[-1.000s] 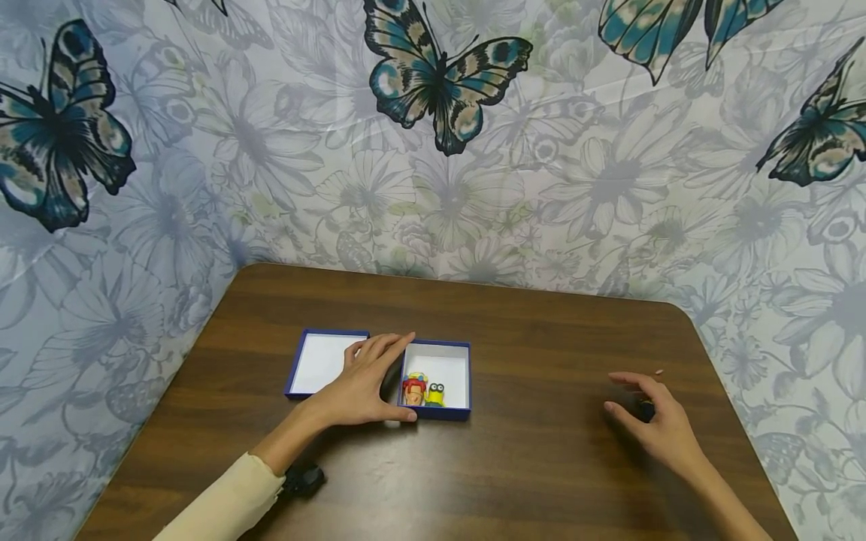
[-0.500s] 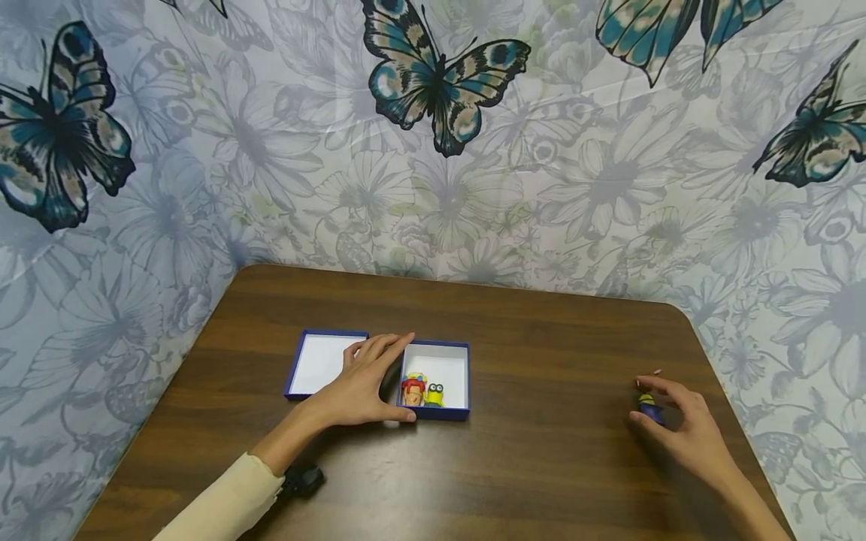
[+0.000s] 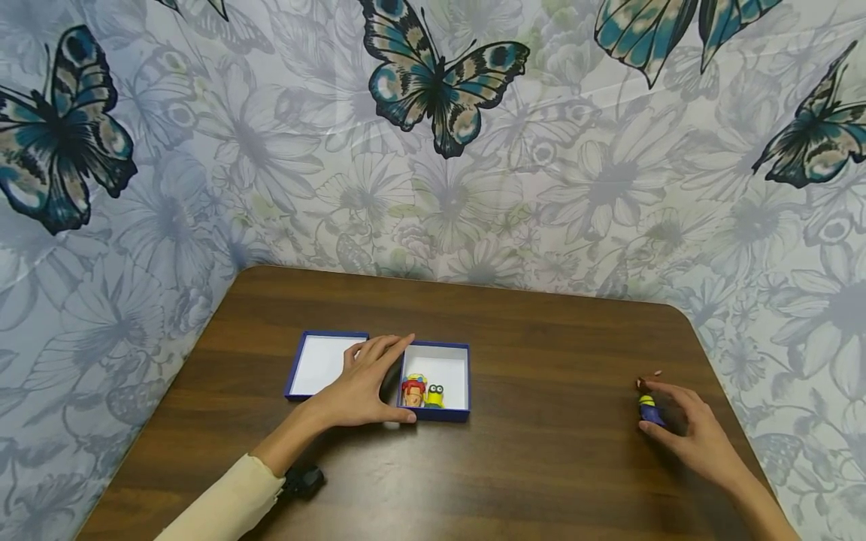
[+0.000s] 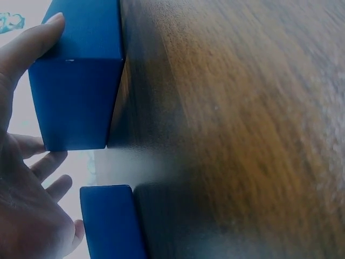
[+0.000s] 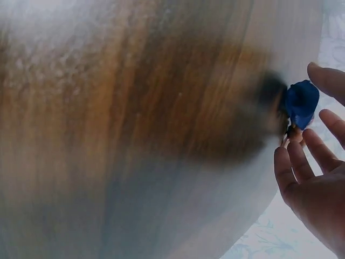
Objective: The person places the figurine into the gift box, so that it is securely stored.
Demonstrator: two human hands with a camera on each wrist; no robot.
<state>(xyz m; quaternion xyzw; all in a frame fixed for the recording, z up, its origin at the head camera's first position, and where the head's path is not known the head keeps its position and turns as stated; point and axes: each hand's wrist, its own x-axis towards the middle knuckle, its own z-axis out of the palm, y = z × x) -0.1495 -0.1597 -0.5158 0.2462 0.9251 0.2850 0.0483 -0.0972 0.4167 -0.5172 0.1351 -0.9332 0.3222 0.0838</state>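
Note:
My left hand (image 3: 361, 383) spans the near left corner of a blue open box (image 3: 455, 361) with a white inside. Its thumb presses the box's near wall, as the left wrist view also shows, and its fingers reach along the far side. Inside the box are a red-haired toy figurine (image 3: 413, 391) and a yellow minion figurine (image 3: 435, 395). On the right, my right hand (image 3: 697, 439) is around a small blue-and-yellow figurine (image 3: 649, 410) on the table. In the right wrist view, its spread fingers and thumb appear apart from the blue figurine (image 5: 302, 103).
The blue-rimmed box lid (image 3: 321, 362) lies white side up, left of the box. A small brownish object (image 3: 640, 384), partly hidden, sits beyond the right fingers. The brown table (image 3: 528, 466) ends before a butterfly-patterned cloth (image 3: 473, 210).
My right hand has shifted to the right, bringing the blue-and-yellow figurine into plain view. The left hand and the box have stayed in place.

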